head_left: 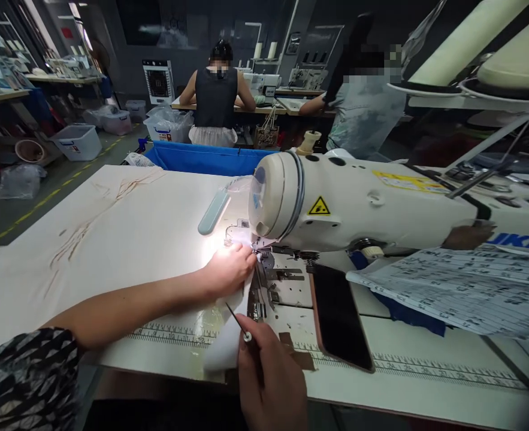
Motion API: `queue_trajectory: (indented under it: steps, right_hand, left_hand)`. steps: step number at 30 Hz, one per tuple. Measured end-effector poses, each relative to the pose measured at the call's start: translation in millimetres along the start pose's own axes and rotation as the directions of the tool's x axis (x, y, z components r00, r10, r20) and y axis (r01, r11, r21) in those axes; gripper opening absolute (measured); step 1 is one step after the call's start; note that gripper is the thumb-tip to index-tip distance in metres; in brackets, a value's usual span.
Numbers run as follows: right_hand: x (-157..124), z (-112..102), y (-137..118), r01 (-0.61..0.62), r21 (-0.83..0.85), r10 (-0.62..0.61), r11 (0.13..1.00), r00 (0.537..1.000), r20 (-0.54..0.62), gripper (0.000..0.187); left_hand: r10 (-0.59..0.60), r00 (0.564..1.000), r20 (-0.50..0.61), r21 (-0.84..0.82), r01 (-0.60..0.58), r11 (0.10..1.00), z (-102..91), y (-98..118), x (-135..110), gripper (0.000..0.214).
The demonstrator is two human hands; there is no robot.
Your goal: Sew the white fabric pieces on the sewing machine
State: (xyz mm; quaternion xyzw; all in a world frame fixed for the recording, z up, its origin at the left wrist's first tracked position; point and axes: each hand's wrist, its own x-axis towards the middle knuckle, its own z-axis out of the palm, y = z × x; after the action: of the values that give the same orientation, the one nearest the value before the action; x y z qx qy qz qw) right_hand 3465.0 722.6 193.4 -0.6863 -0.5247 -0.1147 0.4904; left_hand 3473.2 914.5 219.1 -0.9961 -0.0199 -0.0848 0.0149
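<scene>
Under the sewing machine (358, 197), in the bright lamp light, my left hand (230, 268) has its fingers closed on white fabric (227, 347) close to the needle area. The fabric runs from there toward me and hangs over the table's front edge. Its edge under the fingers is washed out by the light. My right hand (273, 374) grips an awl (247, 337), with the thin metal point aimed up and left over the fabric. The awl's handle is mostly hidden in the palm.
A black-screened phone (341, 317) lies right of the needle plate, beside papers (453, 287) with handwriting. A pale grey-green tool or handle (214, 212) lies left of the machine head. Measuring tape (174, 335) runs along the table's front. Two people sit at machines beyond a blue bin (210, 158).
</scene>
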Motion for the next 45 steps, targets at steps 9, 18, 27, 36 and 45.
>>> queue_trajectory:
  steps: [9, 18, 27, 36, 45]
  right_hand:
    - [-5, -4, 29, -0.22, -0.313, 0.199, 0.924, 0.975, -0.098, 0.033]
    - [14, 9, 44, -0.163, -0.47, 0.088, 0.867, 0.98, -0.177, 0.033]
    - [15, 11, 48, -0.158, -0.48, 0.095, 0.863, 0.984, -0.154, 0.031]
    - [17, 10, 46, -0.148, -0.482, 0.071, 0.864, 0.982, -0.176, 0.034]
    - [18, 11, 46, -0.147, -0.481, 0.067, 0.864, 0.982, -0.179, 0.037]
  left_hand:
    - [-0.262, 0.961, -0.085, -0.721, 0.122, 0.682, 10.9, -20, -7, 0.017]
    - [-0.329, 0.944, -0.001, -0.795, 0.198, 0.573, 8.2, -17, -6, 0.017]
    - [-0.321, 0.947, -0.013, -0.782, 0.191, 0.593, 8.3, -17, -5, 0.02]
    - [-0.332, 0.943, -0.018, -0.749, 0.207, 0.63, 2.7, -16, -5, 0.015]
    - [-0.318, 0.948, -0.025, -0.737, 0.198, 0.647, 5.5, -17, -5, 0.015]
